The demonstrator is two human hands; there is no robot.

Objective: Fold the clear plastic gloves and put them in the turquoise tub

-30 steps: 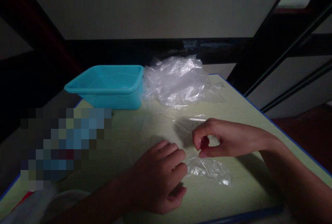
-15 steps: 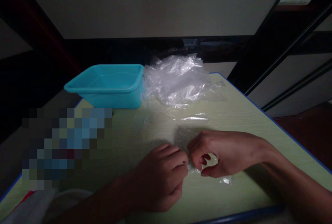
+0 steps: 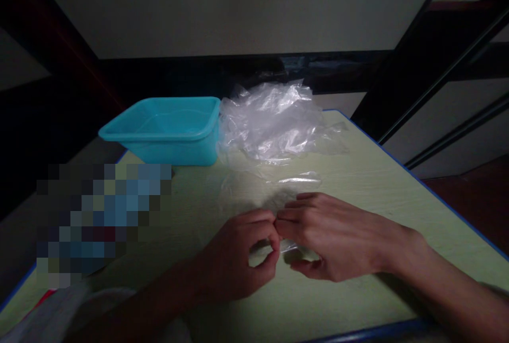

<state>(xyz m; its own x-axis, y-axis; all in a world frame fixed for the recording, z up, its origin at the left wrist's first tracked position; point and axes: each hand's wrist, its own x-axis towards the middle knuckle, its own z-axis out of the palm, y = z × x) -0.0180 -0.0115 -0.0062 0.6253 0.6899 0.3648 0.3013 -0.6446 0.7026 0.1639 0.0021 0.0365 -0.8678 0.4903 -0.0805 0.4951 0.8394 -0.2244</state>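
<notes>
My left hand (image 3: 242,255) makes a pinch, thumb and forefinger tips meeting on the near edge of a thin clear plastic bag (image 3: 288,247). My right hand (image 3: 334,234) lies over the bag from the right. Its fingers are bent, and their tips touch the left forefinger; the thumb stands apart below them. The bag lies flat across the table between and beyond my hands, with a shiny fold (image 3: 300,177) at its far side. Part of it is hidden under my fingers.
A heap of crumpled clear plastic bags (image 3: 274,120) lies at the back of the blue-edged table (image 3: 382,184). Touching it on the left is a turquoise plastic basin (image 3: 178,147). A blurred-out bluish item (image 3: 115,210) lies on the left. A wall stands behind the table.
My right hand has flattened and moved left against my left fingers, its thumb dropping away. My left hand has shifted slightly left and up, its fist loosening to a ring-shaped pinch.
</notes>
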